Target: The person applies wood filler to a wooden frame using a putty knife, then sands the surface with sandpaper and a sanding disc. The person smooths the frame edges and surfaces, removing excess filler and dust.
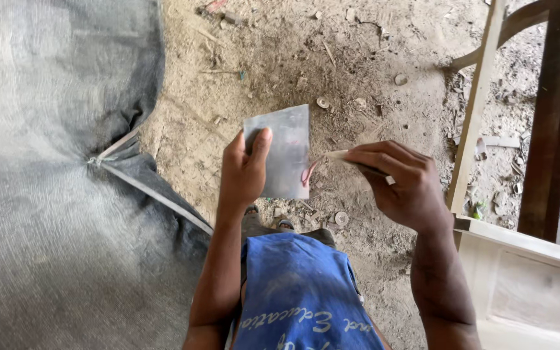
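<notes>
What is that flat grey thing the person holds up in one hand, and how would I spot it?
Start at the grey mesh sheet covering the left side, then move right over the dusty ground to the left hand. It grips a flat rectangular metal plate, where the right hand brings a small scraper to its edge. Nothing else there is smooth and dull silver.

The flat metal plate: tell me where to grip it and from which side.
Grip the metal plate at its lower left edge, from the left, as the left hand does. The right hand brings a thin tool to its right edge.
</notes>
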Available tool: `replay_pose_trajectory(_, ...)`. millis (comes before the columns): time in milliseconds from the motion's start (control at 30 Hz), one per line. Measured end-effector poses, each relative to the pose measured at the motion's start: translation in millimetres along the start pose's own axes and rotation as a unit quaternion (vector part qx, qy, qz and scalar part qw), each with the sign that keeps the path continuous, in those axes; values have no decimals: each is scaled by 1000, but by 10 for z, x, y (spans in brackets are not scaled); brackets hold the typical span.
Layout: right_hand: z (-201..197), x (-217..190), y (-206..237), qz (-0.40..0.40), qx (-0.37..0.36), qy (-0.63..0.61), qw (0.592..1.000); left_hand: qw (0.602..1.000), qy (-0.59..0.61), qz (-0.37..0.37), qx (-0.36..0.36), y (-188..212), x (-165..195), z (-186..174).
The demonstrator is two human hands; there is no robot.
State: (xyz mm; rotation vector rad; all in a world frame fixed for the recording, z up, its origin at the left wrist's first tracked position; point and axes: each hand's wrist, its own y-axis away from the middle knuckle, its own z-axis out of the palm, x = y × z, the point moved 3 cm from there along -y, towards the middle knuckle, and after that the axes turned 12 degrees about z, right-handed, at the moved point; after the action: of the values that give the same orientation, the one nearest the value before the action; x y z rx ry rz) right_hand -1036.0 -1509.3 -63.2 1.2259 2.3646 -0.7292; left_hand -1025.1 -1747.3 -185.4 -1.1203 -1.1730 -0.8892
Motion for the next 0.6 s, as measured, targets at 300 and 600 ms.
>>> replay_pose_trajectory(300,-6,-40,-104,8,0,-11,1000,999,25,-28,3,-103,-34,170)
replay_pose_trajectory(600,27,195,-113,38,11,-61,997,999,12,-29,26,-401,-358,239)
